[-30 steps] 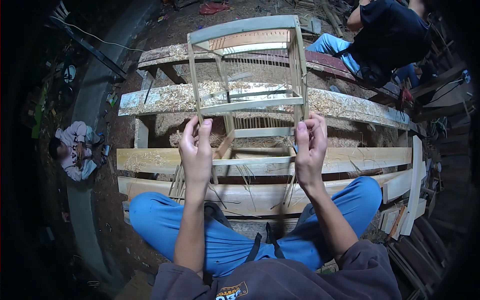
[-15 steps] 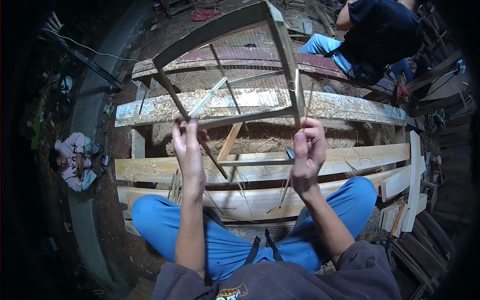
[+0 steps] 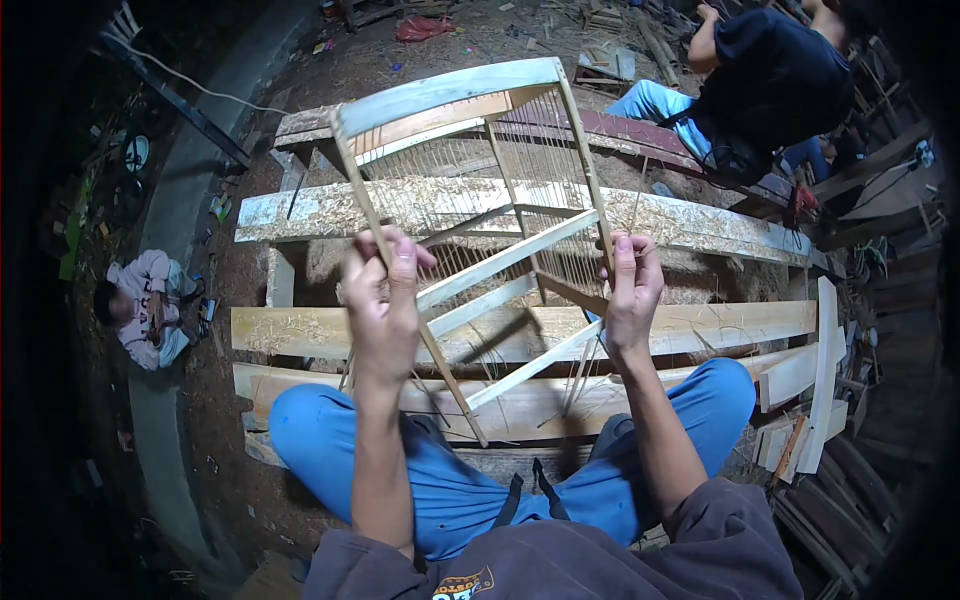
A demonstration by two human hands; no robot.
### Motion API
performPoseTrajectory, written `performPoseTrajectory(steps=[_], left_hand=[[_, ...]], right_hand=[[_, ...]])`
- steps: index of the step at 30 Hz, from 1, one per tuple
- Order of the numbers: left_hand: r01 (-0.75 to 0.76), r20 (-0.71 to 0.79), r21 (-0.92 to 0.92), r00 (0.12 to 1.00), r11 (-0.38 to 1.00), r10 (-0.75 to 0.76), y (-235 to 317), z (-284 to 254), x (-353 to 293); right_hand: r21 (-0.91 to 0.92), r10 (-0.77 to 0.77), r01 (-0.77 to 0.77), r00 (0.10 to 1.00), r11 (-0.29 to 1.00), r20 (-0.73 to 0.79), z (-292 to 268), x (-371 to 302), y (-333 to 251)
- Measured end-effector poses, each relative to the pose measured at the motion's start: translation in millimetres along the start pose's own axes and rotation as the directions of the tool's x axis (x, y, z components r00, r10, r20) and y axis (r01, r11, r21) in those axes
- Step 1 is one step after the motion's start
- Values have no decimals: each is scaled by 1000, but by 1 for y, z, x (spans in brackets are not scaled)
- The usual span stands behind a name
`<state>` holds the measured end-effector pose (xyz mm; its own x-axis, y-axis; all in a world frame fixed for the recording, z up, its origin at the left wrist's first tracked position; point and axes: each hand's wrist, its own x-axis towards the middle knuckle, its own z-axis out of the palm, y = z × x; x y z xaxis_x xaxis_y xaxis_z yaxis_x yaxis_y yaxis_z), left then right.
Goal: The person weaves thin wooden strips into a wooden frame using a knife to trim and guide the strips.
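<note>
Between my hands a wooden cage frame (image 3: 462, 86) with rows of thin bars is held up, tilted, above the planks. Its far end is a broad pale board, and pale crosspieces run between the side posts. My left hand (image 3: 382, 315) is closed round the left post, thumb on top. On the opposite side my right hand (image 3: 633, 295) pinches the right post between thumb and curled fingers. The lower left post end hangs free over the near plank. A small bluish piece shows beside my right hand, too small to make out.
Long planks (image 3: 300, 334) lie across in front of my crossed legs, with wood shavings (image 3: 400, 200) on the farther ones. Offcut boards (image 3: 822, 375) are stacked at right. One person (image 3: 775, 85) sits at the far right, another (image 3: 150, 305) at the left beside a concrete strip (image 3: 165, 440).
The frame has tipped and come lower toward me, so its barred face and broad far board now show more. Both hands keep hold of the posts; my left wrist has turned.
</note>
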<state>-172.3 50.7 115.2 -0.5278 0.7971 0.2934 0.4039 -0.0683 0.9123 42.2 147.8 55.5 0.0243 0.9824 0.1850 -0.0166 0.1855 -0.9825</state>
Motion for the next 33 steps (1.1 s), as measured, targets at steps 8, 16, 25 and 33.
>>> performPoseTrajectory(steps=[8, 16, 25, 33], left_hand=[[-97, -13, 134, 995, 986, 100, -6, 31, -13], [-397, 186, 281, 916, 874, 357, 0, 78, -32], [-238, 102, 259, 971, 936, 218, -8, 92, -41], [-178, 148, 311, 979, 934, 137, -18, 94, -52]], right_hand=[[-623, -299, 398, 917, 673, 263, 12, -12, -24], [47, 61, -80, 947, 996, 314, 36, -47, -28], [28, 159, -178, 933, 984, 322, 35, -43, -23], [-44, 219, -219, 899, 975, 380, 34, -34, -15]])
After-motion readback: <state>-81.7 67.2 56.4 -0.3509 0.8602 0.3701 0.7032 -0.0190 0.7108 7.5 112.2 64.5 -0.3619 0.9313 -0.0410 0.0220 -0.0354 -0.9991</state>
